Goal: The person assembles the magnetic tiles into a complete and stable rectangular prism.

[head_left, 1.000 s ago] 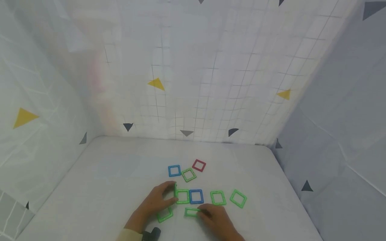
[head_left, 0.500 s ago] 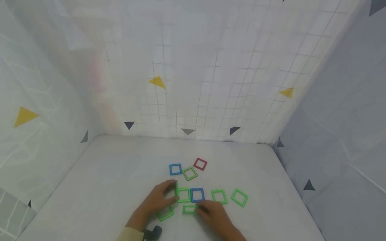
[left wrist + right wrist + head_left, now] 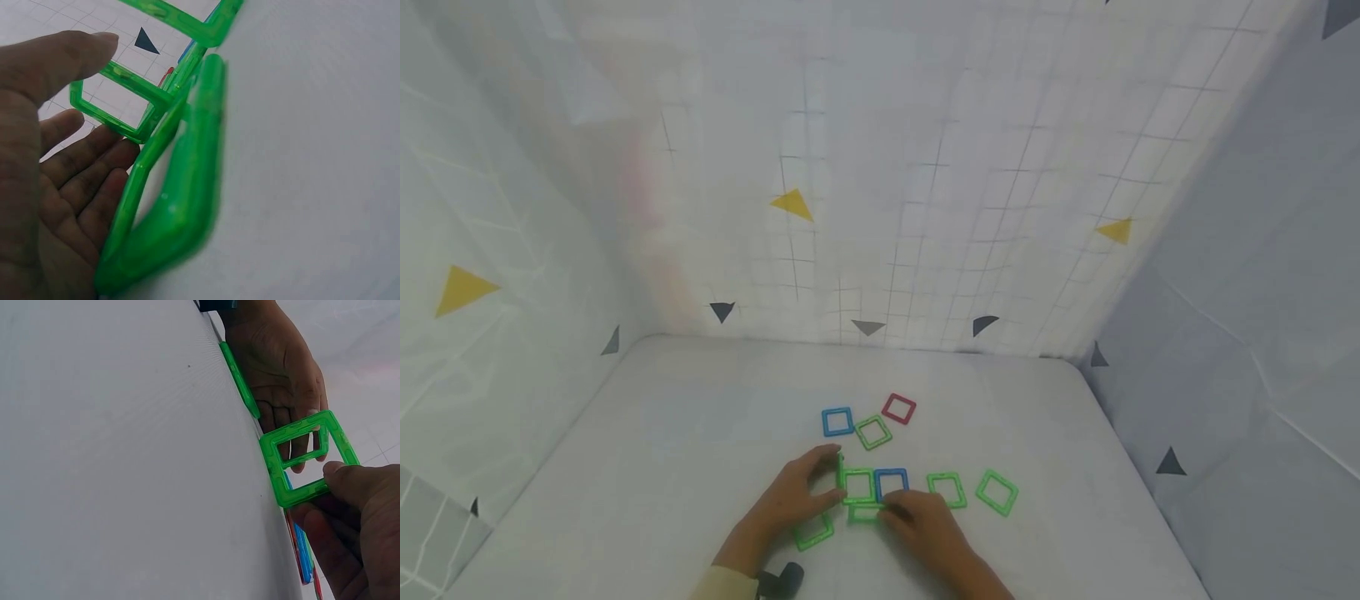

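Observation:
My left hand [image 3: 805, 487] holds a green square magnetic tile [image 3: 840, 472] upright between thumb and fingers. That tile stands at the left edge of a flat green tile [image 3: 859, 472], which has a blue tile [image 3: 891, 472] lying against its right side. With thumb and fingertips my right hand [image 3: 928, 529] pinches another green tile [image 3: 274, 472], tilted up along the near edge of the flat green one. Part of the blue tile is covered by the right fingers. One more green tile [image 3: 816, 542] lies flat beside the left wrist, partly hidden by it.
Farther back on the white table [image 3: 700, 408] lie a light blue tile [image 3: 838, 409], a green tile [image 3: 866, 422] and a red tile [image 3: 904, 400]. To the right are two flat green tiles, one nearer [image 3: 943, 475] and one farther out [image 3: 1003, 479]. White sheeting surrounds the table.
The right hand has brought its green tile left and away from me, up to the near edge of the flat green tile. The left hand keeps its upright tile in place.

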`<act>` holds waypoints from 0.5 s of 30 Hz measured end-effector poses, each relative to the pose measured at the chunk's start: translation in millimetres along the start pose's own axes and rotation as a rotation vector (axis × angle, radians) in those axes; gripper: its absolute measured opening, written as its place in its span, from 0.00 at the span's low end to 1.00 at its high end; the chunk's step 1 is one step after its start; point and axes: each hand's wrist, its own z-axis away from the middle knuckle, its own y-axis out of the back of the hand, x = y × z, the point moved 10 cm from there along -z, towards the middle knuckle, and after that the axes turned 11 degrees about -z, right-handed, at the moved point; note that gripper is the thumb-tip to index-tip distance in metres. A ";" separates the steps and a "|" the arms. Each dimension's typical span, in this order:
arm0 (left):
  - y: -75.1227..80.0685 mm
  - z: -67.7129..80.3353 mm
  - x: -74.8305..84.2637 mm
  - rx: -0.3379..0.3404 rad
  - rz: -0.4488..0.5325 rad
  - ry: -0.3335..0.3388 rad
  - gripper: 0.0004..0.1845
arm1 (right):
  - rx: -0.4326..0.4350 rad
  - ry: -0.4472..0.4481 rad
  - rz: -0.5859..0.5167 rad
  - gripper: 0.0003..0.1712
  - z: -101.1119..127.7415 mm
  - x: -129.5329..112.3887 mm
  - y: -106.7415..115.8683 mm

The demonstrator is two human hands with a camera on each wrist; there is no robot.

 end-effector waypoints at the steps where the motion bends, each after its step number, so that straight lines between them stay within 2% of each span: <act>1: 0.2 0.0 0.2 0.002 0.000 -0.002 0.39 | -0.003 -0.008 -0.001 0.12 -0.9 0.4 -0.3; 4: -0.2 -0.4 0.6 0.006 -0.005 -0.010 0.38 | -0.004 -0.014 -0.013 0.12 -3.1 -1.6 0.0; 10: -0.6 -1.3 0.6 0.003 -0.005 -0.016 0.37 | 0.015 0.028 -0.018 0.11 -5.6 -10.1 1.3; 15: 0.1 -1.2 0.3 0.006 -0.010 -0.013 0.37 | 0.004 0.011 -0.007 0.12 -9.1 -6.5 -1.9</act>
